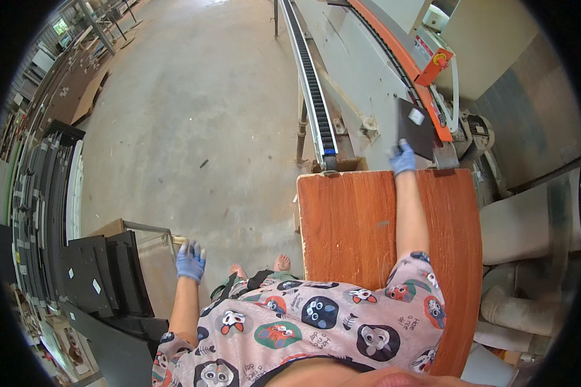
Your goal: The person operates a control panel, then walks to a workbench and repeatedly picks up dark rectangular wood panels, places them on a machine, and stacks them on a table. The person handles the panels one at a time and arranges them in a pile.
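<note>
My right hand (403,157), in a blue glove, reaches far forward past the wooden tabletop. Its fingers grip the near left corner of a dark flat panel (414,137), which bears a white label and lies at the near end of the orange-edged machine (426,103). The fingers are slightly blurred, and the thumb's place is hard to make out. Out to the left, my left hand (191,260) is open in a matching blue glove, fingers apart and holding nothing. It is nearest to the corner of a metal-framed stand beside the stacked black panels (100,271).
A reddish-brown wooden table (348,226) stands before me on the right. From its far edge a narrow roller conveyor (311,84) runs away. A motor (479,134) sits beyond the machine's end. Many dark boards (39,213) lean along the left side; grey concrete floor (174,129) lies between.
</note>
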`<move>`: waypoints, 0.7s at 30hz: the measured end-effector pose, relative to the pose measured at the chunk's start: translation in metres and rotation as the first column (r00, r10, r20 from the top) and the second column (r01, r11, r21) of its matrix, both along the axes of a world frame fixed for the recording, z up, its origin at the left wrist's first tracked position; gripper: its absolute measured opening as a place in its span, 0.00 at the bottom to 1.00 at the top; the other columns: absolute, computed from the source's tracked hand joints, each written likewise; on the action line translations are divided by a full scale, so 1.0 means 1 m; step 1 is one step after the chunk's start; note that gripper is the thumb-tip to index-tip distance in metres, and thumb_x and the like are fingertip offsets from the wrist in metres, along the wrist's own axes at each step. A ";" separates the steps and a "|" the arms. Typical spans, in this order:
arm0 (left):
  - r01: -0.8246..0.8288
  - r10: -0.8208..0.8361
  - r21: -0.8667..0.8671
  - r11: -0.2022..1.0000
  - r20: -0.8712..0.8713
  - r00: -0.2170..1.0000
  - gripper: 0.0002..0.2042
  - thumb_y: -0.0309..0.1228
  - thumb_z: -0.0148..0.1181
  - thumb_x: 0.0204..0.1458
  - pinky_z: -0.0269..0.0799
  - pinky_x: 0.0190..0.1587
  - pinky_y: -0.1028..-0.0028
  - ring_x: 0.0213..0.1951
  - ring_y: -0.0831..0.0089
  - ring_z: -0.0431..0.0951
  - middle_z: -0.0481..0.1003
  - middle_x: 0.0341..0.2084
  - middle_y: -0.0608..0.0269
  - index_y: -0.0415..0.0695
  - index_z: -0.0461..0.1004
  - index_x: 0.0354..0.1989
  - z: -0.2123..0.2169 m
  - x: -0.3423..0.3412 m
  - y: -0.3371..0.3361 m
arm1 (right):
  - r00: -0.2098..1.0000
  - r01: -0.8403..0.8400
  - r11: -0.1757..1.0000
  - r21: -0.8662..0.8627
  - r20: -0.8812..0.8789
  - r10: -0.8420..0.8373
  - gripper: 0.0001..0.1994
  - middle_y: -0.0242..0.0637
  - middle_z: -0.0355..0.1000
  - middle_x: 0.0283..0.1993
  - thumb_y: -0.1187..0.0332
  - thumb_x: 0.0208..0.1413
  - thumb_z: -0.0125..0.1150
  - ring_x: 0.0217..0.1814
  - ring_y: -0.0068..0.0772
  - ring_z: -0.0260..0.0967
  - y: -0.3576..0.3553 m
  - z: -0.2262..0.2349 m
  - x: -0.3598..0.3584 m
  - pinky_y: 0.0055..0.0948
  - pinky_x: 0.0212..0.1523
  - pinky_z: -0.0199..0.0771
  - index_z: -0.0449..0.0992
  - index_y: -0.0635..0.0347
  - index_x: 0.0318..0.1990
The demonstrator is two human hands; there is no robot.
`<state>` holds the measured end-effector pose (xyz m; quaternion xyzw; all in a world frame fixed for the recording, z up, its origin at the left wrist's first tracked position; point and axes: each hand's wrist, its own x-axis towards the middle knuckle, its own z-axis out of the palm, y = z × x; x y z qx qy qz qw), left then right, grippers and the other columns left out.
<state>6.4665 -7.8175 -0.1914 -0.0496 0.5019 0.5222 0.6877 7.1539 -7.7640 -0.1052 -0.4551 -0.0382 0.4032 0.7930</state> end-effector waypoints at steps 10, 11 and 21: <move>0.690 -0.397 0.615 0.380 -0.566 0.723 0.28 0.34 0.56 0.47 0.66 0.47 0.72 0.48 0.69 0.67 0.64 0.50 0.57 0.46 0.55 0.57 0.124 0.137 0.022 | 0.430 -0.895 0.447 0.004 0.279 0.859 0.27 0.33 0.66 0.48 0.63 0.44 0.64 0.47 0.26 0.64 -0.048 0.042 -0.287 0.25 0.48 0.66 0.63 0.64 0.51; 0.710 -0.247 0.652 0.267 -0.666 0.704 0.26 0.34 0.56 0.47 0.66 0.47 0.72 0.47 0.69 0.67 0.65 0.49 0.58 0.43 0.58 0.55 0.121 0.142 0.019 | 0.329 -0.927 0.369 -0.063 0.333 0.884 0.30 0.35 0.64 0.50 0.61 0.43 0.64 0.50 0.29 0.63 -0.039 0.043 -0.295 0.27 0.49 0.65 0.61 0.64 0.53; 0.237 0.073 0.534 0.811 -0.495 0.866 0.15 0.31 0.56 0.49 0.69 0.42 0.76 0.39 0.76 0.71 0.71 0.39 0.65 0.41 0.68 0.46 0.146 0.077 -0.034 | 0.101 -0.994 0.102 -0.034 0.032 0.994 0.19 0.35 0.67 0.45 0.62 0.54 0.51 0.39 0.27 0.67 -0.024 0.043 -0.442 0.31 0.42 0.70 0.62 0.57 0.52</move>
